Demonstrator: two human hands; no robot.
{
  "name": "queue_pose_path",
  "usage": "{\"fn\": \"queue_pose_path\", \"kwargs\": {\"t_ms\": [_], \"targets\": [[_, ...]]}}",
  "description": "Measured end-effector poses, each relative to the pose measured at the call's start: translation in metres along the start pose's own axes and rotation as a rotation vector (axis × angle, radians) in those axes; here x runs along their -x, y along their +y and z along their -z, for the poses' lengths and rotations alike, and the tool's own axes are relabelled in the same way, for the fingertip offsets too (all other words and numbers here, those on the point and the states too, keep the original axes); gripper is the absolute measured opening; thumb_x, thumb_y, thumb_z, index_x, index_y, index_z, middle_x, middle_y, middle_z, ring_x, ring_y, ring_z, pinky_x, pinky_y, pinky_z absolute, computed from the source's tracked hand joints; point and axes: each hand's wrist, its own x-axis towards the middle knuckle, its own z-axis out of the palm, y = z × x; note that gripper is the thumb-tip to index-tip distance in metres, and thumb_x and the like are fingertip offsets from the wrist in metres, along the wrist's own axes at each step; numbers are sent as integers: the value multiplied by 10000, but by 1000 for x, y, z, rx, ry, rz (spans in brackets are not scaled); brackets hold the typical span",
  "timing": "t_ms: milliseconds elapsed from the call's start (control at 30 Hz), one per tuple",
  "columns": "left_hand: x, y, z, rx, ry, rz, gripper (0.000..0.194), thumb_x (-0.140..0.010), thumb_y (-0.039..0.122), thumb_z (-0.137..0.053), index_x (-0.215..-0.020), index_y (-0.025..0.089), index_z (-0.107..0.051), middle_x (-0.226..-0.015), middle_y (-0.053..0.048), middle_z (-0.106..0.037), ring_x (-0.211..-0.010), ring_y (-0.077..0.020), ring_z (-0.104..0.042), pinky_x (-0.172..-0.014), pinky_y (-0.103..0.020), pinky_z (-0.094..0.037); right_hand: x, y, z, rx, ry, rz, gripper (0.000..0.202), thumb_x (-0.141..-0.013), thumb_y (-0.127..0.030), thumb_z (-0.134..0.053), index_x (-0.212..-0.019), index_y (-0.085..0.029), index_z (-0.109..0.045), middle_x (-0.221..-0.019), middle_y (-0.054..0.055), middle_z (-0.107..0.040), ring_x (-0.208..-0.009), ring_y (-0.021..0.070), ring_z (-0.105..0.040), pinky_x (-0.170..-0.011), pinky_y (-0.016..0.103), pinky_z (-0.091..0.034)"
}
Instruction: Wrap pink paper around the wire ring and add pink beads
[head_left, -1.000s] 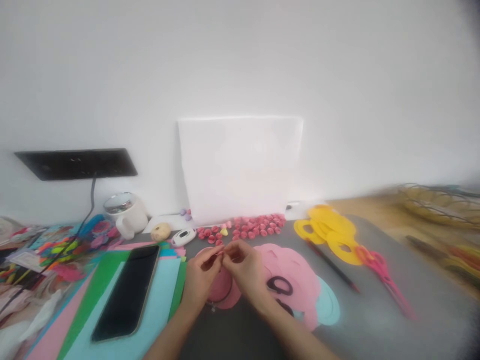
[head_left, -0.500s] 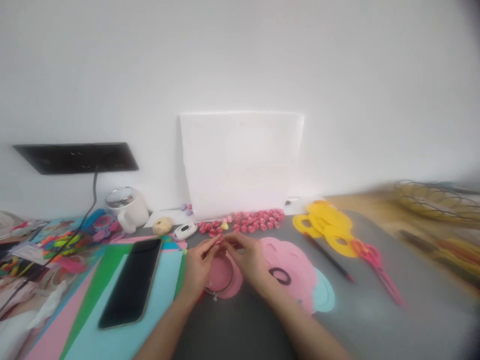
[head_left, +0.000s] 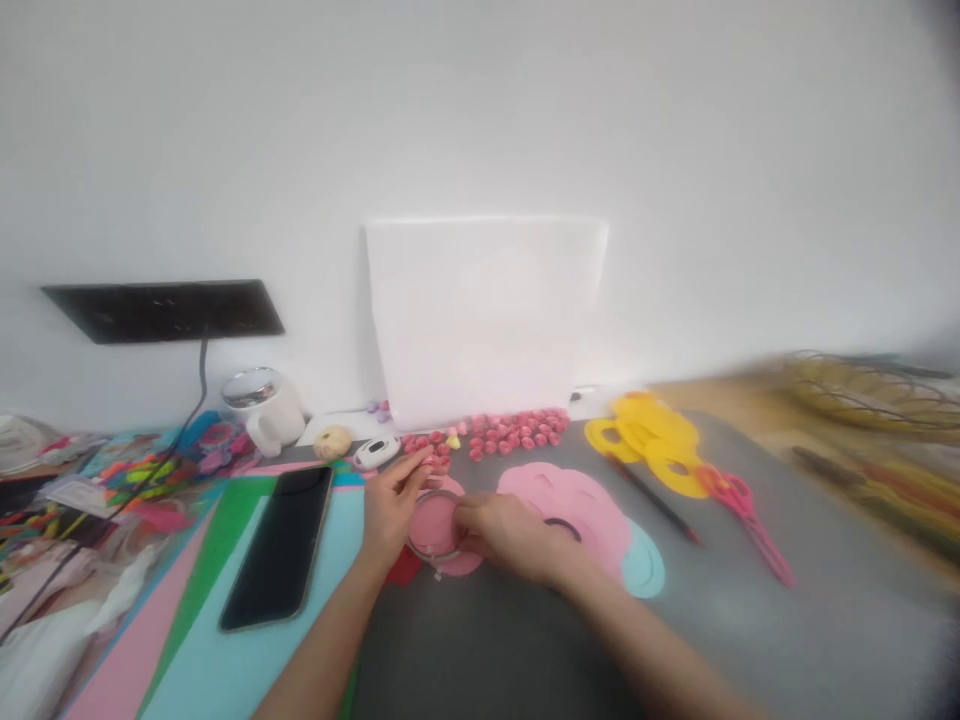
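Note:
My left hand (head_left: 390, 507) is closed in a pinch, its fingertips at a small pink rolled-paper rose (head_left: 433, 466) by the near edge of the group of roses (head_left: 514, 432). Below and between the hands lies a pink paper disc (head_left: 433, 522) with a thin ring (head_left: 427, 553), like a bangle with a small clasp, around its middle. My right hand (head_left: 501, 528) is closed too, fingers pointing down at the right side of that ring. What its fingers hold, if anything, is hidden. A red paper piece (head_left: 403, 568) shows under the disc's left edge.
A phone (head_left: 277, 550) lies on coloured sheets at left, near a white mug (head_left: 270, 415). Right of my hands are pink paper shapes (head_left: 570, 500), a pencil (head_left: 652, 497), yellow cutouts (head_left: 652, 430) and pink scissors (head_left: 754, 520). A white board (head_left: 487, 320) leans on the wall.
My hands, fingertips together before, are now apart. The right hand has come down to the ring; the left has stayed up by the roses. The view has shifted slightly.

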Motion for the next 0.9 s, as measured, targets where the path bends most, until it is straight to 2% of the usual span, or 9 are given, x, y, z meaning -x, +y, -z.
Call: {"fn": "queue_pose_path", "kwargs": {"t_ms": [133, 233, 367, 467, 567, 733, 900], "targets": [[0, 4, 2, -14, -50, -15, 314, -741, 326, -613, -982, 143, -697, -768, -59, -730, -644, -199, -674, -648, -355, -585, 4, -5, 22, -260, 26, -22, 156, -763, -92, -532, -798, -209, -631, -732, -18, -643, -633, 121, -565, -566, 202, -394], [1, 8, 4, -40, -93, -53, 317, -755, 313, -605, -1012, 148, -691, -744, -56, -728, -625, -185, -666, -658, -331, -572, 6, -6, 37, -389, 130, -101, 48, -761, -223, -590, -791, -207, -624, -750, -10, -639, -663, 136, -574, -576, 220, -428], [2, 10, 5, -66, -129, -75, 317, -752, 320, -606, -1014, 165, -696, -699, -54, -718, -568, -169, -636, -563, -288, -549, 5, -4, 42, -515, 210, -180, 83, -742, -285, -607, -749, -204, -622, -732, -8, -630, -647, 142, -580, -579, 246, -456], [3, 11, 3, -82, -126, -73, 276, -741, 315, -609, -956, 182, -719, -639, -37, -691, -497, -137, -578, -457, -237, -497, 3, -1, 38, -594, 258, -188, 101, -736, -295, -609, -754, -195, -613, -750, -9, -622, -674, 140, -582, -632, 262, -477], [5, 9, 1, -97, -87, -94, 284, -754, 311, -585, -978, 192, -712, -689, -34, -680, -446, -99, -501, -380, -201, -426, -2, 2, 28, -664, 312, -209, 133, -741, -305, -602, -800, -186, -618, -812, 1, -625, -719, 140, -593, -687, 275, -491], [6, 8, 1, -140, 41, -199, 278, -769, 323, -573, -984, 211, -709, -819, -46, -687, -575, -124, -543, -493, -216, -477, -9, 0, 8, -746, 468, -205, 215, -761, -257, -563, -954, -195, -631, -949, 31, -645, -826, 147, -599, -790, 299, -492], [8, 10, 0, -163, 76, -207, 256, -771, 327, -578, -967, 224, -708, -944, -48, -696, -562, -119, -553, -530, -238, -496, -15, -3, -2, -853, 491, -161, 184, -750, -249, -582, -913, -178, -630, -977, 54, -638, -893, 161, -595, -820, 310, -492]]}}
